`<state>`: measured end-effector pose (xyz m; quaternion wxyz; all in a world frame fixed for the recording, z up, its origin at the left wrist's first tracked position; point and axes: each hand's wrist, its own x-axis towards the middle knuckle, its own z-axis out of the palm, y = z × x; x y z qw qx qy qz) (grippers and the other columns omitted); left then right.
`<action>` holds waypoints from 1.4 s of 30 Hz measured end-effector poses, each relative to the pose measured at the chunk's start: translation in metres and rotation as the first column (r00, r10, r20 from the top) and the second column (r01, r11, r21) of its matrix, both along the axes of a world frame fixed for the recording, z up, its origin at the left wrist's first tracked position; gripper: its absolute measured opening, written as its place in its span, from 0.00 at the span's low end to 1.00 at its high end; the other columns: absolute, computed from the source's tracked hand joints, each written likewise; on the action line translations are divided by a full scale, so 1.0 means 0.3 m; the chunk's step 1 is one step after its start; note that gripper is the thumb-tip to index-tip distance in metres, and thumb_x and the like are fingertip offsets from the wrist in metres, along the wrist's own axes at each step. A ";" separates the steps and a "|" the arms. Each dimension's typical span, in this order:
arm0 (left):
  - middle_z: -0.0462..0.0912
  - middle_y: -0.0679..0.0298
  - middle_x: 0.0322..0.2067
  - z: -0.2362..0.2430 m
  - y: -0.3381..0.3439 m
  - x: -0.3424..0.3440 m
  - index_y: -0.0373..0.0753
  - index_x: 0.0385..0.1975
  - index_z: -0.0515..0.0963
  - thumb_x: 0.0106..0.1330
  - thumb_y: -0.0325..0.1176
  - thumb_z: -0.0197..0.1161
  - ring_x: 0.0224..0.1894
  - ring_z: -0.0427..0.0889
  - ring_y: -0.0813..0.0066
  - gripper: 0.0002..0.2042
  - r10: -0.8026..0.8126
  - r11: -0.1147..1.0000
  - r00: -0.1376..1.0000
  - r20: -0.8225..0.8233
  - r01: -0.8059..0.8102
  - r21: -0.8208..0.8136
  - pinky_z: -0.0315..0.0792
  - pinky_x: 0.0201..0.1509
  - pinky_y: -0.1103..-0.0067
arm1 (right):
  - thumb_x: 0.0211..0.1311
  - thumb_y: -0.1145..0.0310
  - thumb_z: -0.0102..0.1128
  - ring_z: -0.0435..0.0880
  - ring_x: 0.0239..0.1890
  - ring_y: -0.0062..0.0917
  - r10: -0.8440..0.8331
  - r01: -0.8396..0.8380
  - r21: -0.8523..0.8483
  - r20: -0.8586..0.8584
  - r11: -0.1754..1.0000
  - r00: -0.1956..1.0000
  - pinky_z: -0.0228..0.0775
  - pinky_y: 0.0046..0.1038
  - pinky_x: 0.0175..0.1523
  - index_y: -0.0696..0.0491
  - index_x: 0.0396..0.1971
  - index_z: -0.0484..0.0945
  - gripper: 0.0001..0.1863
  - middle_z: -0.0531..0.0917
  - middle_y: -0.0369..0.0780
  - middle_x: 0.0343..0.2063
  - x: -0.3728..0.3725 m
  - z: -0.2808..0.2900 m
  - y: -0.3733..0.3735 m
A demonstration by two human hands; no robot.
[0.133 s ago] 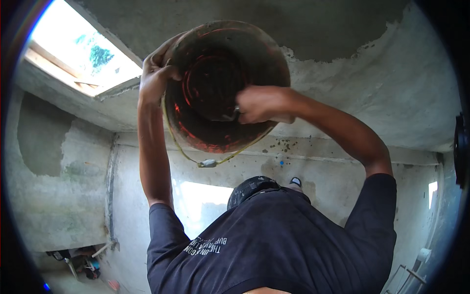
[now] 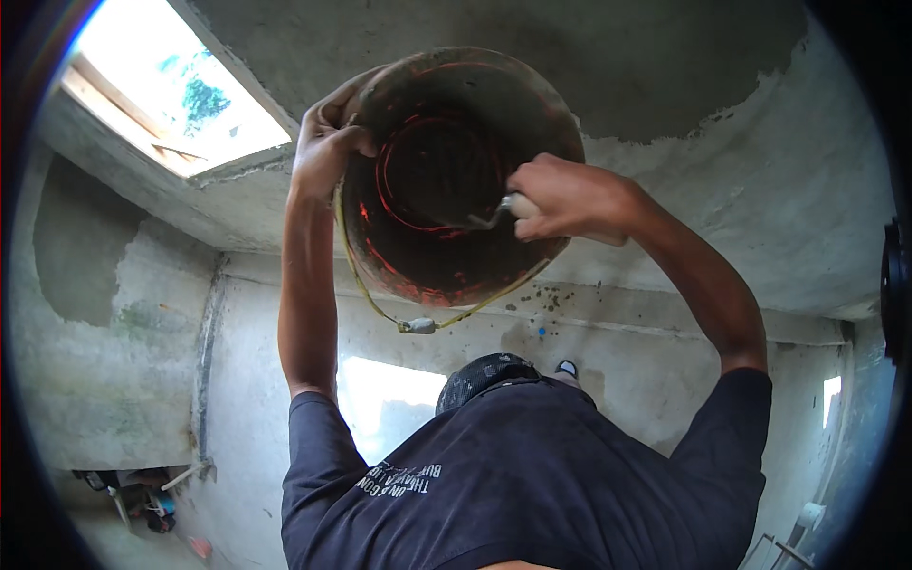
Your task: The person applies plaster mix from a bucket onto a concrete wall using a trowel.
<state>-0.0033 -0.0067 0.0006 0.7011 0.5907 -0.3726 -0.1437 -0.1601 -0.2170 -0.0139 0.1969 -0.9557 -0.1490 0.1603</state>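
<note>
head view: left of 2 fisheye cameras worn side by side | faces down, upright, unmirrored | shirt (image 2: 541, 465) near, filling lower middle | bucket (image 2: 537, 104) farther off, upper middle | foot (image 2: 567, 368) well beyond shirt

The bucket (image 2: 508, 90) is grey-brown at the rim and near-black inside, streaked and ringed with bright orange-red. Its yellow handle (image 2: 364, 291) carries 1 whitish grip (image 2: 416, 326). The trowel (image 2: 491, 223) shows a silvery neck and a pale beige hilt (image 2: 522, 206). The shirt (image 2: 579, 465) is dark navy (white lettering on it). Pale grey walls (image 2: 722, 204) bear 2 darker grey patches (image 2: 617, 76); the floor (image 2: 465, 323) has dark specks and 1 bright blue spot (image 2: 541, 332).
</note>
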 end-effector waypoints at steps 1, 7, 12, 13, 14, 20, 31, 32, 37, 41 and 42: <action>0.81 0.57 0.44 0.002 0.015 0.016 0.26 0.52 0.72 0.30 0.16 0.50 0.46 0.79 0.70 0.36 -0.021 1.000 1.000 -0.004 0.021 0.000 0.71 0.54 0.81 | 0.47 0.67 0.60 0.83 0.33 0.42 -0.086 0.084 0.026 0.076 0.996 0.993 0.75 0.37 0.38 0.63 0.30 0.77 0.14 0.81 0.50 0.25 -0.009 -0.013 0.017; 0.81 0.59 0.43 0.002 -0.024 -0.040 0.26 0.50 0.73 0.34 0.15 0.50 0.43 0.79 0.75 0.33 -0.040 0.999 0.999 0.033 0.040 0.016 0.72 0.49 0.83 | 0.49 0.69 0.59 0.81 0.35 0.46 -0.148 0.170 -0.168 0.137 0.971 0.979 0.72 0.39 0.43 0.62 0.30 0.78 0.12 0.81 0.50 0.25 -0.065 0.012 -0.043; 0.81 0.61 0.41 -0.005 -0.053 -0.076 0.26 0.50 0.73 0.37 0.16 0.49 0.40 0.78 0.78 0.31 -0.043 0.999 0.998 0.048 0.042 0.018 0.72 0.43 0.85 | 0.54 0.66 0.55 0.82 0.27 0.41 -0.161 0.159 -0.112 -0.012 0.981 0.987 0.74 0.36 0.38 0.63 0.27 0.77 0.13 0.79 0.47 0.18 -0.037 -0.032 -0.075; 0.81 0.62 0.41 -0.015 -0.050 -0.076 0.26 0.51 0.73 0.38 0.16 0.49 0.40 0.77 0.79 0.30 -0.058 0.995 0.995 0.082 0.051 0.083 0.71 0.43 0.86 | 0.56 0.65 0.53 0.81 0.23 0.36 -0.232 0.232 -0.018 -0.139 0.973 0.963 0.73 0.34 0.33 0.63 0.24 0.75 0.14 0.77 0.45 0.16 -0.035 -0.006 -0.073; 0.81 0.62 0.40 -0.021 -0.051 -0.075 0.27 0.51 0.73 0.39 0.16 0.49 0.40 0.77 0.80 0.30 -0.070 0.988 0.991 0.117 0.053 0.144 0.70 0.44 0.86 | 0.58 0.64 0.51 0.79 0.19 0.31 -0.281 0.308 0.062 -0.269 0.949 0.921 0.73 0.32 0.28 0.63 0.22 0.74 0.15 0.75 0.42 0.14 -0.028 0.017 -0.069; 0.80 0.63 0.39 -0.013 -0.048 -0.103 0.28 0.51 0.73 0.40 0.18 0.49 0.41 0.75 0.81 0.30 -0.090 0.992 0.993 0.077 0.083 0.097 0.69 0.45 0.87 | 0.61 0.62 0.49 0.75 0.15 0.22 -0.224 0.262 0.034 -0.424 0.964 0.877 0.67 0.26 0.20 0.61 0.24 0.72 0.15 0.73 0.38 0.13 -0.023 -0.045 -0.111; 0.80 0.62 0.40 -0.022 -0.073 -0.094 0.27 0.51 0.73 0.38 0.16 0.49 0.39 0.75 0.82 0.31 -0.084 0.994 0.995 0.049 0.081 0.073 0.69 0.42 0.88 | 0.56 0.66 0.55 0.82 0.23 0.38 -0.405 0.381 0.153 0.185 0.912 0.896 0.74 0.35 0.29 0.60 0.28 0.77 0.11 0.80 0.48 0.22 -0.015 -0.027 -0.127; 0.80 0.62 0.41 -0.018 -0.074 -0.095 0.27 0.51 0.72 0.37 0.16 0.49 0.41 0.76 0.81 0.31 -0.090 0.994 0.996 0.027 0.089 0.056 0.69 0.44 0.88 | 0.55 0.66 0.56 0.83 0.26 0.42 -0.336 0.326 0.084 0.274 0.942 0.901 0.75 0.37 0.32 0.59 0.29 0.77 0.10 0.81 0.50 0.25 0.009 -0.068 -0.121; 0.80 0.57 0.45 0.031 -0.060 -0.086 0.25 0.52 0.71 0.33 0.17 0.49 0.46 0.78 0.75 0.34 -0.064 0.998 0.997 0.043 0.063 0.028 0.70 0.53 0.83 | 0.54 0.66 0.57 0.82 0.33 0.45 -0.276 0.283 0.049 0.424 0.958 0.862 0.74 0.41 0.42 0.58 0.31 0.78 0.11 0.81 0.52 0.28 -0.030 -0.198 -0.006; 0.80 0.58 0.45 0.043 -0.061 -0.046 0.25 0.52 0.71 0.33 0.18 0.49 0.45 0.78 0.74 0.35 -0.129 0.991 0.983 0.131 0.121 0.065 0.69 0.55 0.83 | 0.57 0.62 0.58 0.81 0.37 0.44 -0.139 0.167 -0.065 0.307 0.984 0.942 0.73 0.42 0.44 0.56 0.36 0.78 0.13 0.80 0.55 0.29 -0.041 -0.178 -0.018; 0.80 0.58 0.45 0.044 -0.058 -0.036 0.25 0.52 0.71 0.32 0.18 0.50 0.45 0.78 0.75 0.35 -0.133 0.990 0.979 0.154 0.125 0.064 0.69 0.55 0.83 | 0.57 0.62 0.58 0.81 0.37 0.44 -0.129 0.156 -0.064 0.309 0.986 0.942 0.73 0.42 0.44 0.56 0.36 0.78 0.13 0.80 0.55 0.29 -0.036 -0.139 -0.011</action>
